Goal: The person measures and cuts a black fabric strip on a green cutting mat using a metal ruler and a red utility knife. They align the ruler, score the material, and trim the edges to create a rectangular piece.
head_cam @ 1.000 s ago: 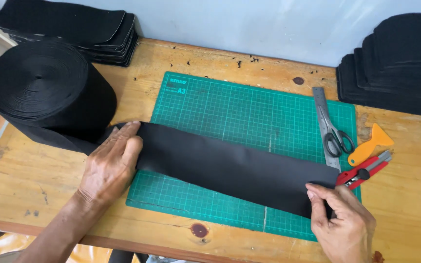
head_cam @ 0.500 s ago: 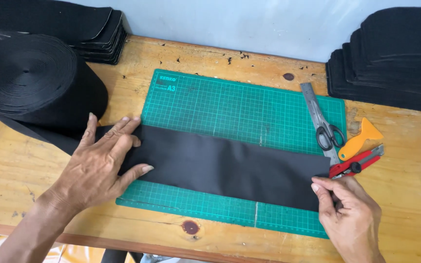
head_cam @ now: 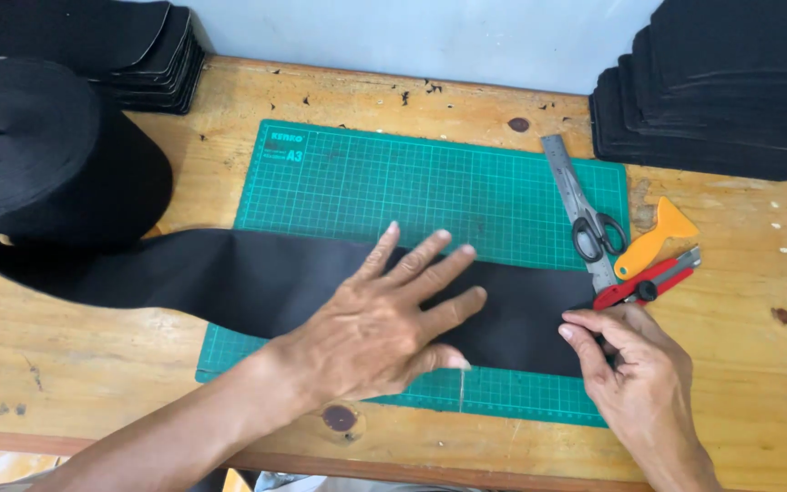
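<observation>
In the head view, your left hand (head_cam: 384,323) lies flat on the black strip (head_cam: 229,278), with the fingers spread wide and the palm pressing the cloth down onto the green cutting mat (head_cam: 430,187). The strip runs across the lower part of the mat, from the big black roll (head_cam: 43,155) that stands off the mat's left edge, to the mat's right side, where it ends. Your right hand (head_cam: 635,369) is at that end, near the lower right corner of the mat; the fingertips are together and pinch the end edge of the strip. Just above this hand, on the mat's right edge, lies a red utility knife (head_cam: 647,281), and beside it an orange scraper (head_cam: 653,237). A steel ruler (head_cam: 562,169) lies on the right part of the mat, with the scissors (head_cam: 597,232) on top of it. Stacks of black cut pieces (head_cam: 721,82) stand beyond the upper right corner of the mat, and another stack (head_cam: 152,55) beyond the upper left corner, all on the wooden table (head_cam: 93,364).
</observation>
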